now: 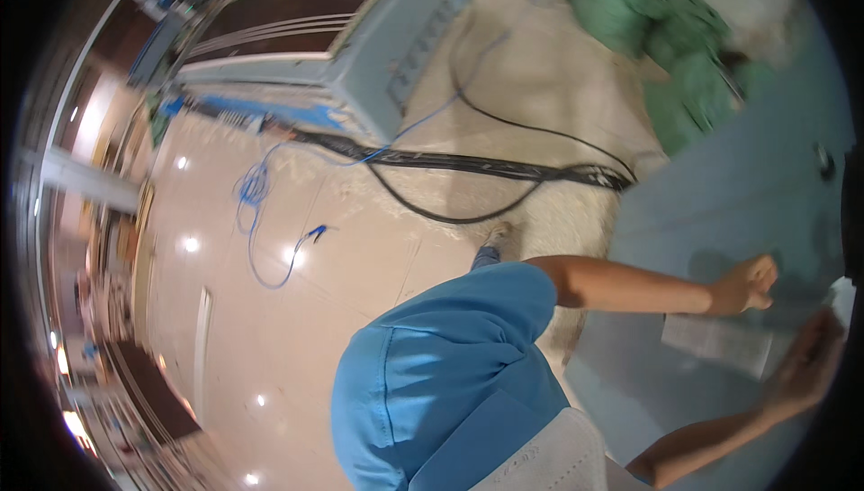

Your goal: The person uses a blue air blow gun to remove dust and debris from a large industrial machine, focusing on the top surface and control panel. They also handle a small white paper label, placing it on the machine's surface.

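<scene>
One flat pale sheet (720, 340), paper or thin plastic by the look, lies on the blue-grey table surface (720, 212) at the right, between the two hands. Left hand (745, 284) sits just above the sheet's upper edge, fingers curled into a loose fist; cannot tell if it pinches the sheet or only rests by it. Right hand (805, 360) is at the sheet's right end, blurred, fingers half open and seemingly on or over the edge; grip unclear. Sheet is rectangular, whitish-grey, slightly glossy, with faint markings too blurred to make out. Both forearms bare; the person wears a blue short-sleeved top (441, 374) and a white mask (549, 459) shows at the bottom edge. Farther out, a crumpled green cloth (670, 41) lies at the table's far end. Left of the table, shiny beige floor (270, 338) with black cables (468, 165), a thin blue wire (261, 221) and a light grey box-shaped machine (396, 32).
</scene>
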A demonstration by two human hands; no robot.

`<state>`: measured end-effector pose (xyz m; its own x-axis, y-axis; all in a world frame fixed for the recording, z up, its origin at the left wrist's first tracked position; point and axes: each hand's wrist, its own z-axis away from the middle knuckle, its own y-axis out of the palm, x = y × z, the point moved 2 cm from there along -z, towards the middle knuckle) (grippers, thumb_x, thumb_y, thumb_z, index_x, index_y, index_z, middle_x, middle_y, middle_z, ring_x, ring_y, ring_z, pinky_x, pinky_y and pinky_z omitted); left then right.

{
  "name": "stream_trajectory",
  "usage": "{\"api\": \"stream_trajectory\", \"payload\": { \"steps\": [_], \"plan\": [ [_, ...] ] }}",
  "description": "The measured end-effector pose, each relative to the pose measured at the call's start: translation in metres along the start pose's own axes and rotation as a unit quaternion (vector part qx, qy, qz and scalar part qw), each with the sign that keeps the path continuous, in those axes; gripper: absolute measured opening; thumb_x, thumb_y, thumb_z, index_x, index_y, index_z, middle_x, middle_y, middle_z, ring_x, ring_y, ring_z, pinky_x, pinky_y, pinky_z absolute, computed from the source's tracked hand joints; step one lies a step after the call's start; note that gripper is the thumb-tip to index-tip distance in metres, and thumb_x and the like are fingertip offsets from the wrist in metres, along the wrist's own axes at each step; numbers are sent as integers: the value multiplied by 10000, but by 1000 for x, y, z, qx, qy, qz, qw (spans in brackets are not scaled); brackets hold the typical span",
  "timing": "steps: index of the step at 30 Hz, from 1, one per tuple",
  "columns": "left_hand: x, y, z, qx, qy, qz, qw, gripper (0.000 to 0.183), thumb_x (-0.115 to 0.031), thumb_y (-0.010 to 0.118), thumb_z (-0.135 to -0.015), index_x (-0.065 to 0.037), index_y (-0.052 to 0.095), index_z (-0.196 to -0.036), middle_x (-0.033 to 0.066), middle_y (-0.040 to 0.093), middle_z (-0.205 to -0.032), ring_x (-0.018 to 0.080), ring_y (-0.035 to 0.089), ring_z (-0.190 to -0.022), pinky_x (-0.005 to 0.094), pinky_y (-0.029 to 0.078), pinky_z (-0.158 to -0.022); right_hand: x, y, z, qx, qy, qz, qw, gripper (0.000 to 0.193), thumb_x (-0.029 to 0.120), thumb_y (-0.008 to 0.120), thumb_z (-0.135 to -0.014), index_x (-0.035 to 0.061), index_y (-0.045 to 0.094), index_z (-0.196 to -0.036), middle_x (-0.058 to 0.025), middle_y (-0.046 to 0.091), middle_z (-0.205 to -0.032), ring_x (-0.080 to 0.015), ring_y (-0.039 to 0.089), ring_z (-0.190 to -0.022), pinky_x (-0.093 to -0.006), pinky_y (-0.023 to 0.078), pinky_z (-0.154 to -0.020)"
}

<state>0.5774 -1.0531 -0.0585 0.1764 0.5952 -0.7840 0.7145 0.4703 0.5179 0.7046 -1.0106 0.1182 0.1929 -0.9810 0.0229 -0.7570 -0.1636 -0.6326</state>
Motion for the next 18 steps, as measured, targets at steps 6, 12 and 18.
{"api": "stream_trajectory", "payload": {
  "steps": [6, 12, 18],
  "plan": [
    [-64, -251, 43, -161, -189, 121, 961, 586, -608, 470, -980, -66, 620, -1145, 79, 659, -931, 179, 634, -886, 350, 500, -815, 60, 278, -37, 160, -45, -8, 986, 96, 25, 653, -848, 37, 594, -923, -116, 610, -884, -329, 626, -782, -427, 508, -659],
    [-146, -427, 44, -269, -256, -13, 929, 617, -620, 553, -940, -51, 629, -1168, 78, 664, -1022, 193, 633, -977, 373, 494, -881, 139, 464, -107, 225, -178, -137, 948, 167, 50, 698, -763, 62, 568, -867, -87, 539, -830, -272, 607, -744, -403, 510, -610],
    [-183, -547, 26, -389, -187, 11, 902, 246, -249, 660, -955, -44, 645, -1091, 44, 671, -983, 147, 647, -879, 292, 510, -805, 172, 598, -168, 255, -205, -228, 917, 180, 76, 713, -753, 69, 575, -867, -72, 535, -831, -256, 607, -754, -383, 520, -595]
  ]
}}
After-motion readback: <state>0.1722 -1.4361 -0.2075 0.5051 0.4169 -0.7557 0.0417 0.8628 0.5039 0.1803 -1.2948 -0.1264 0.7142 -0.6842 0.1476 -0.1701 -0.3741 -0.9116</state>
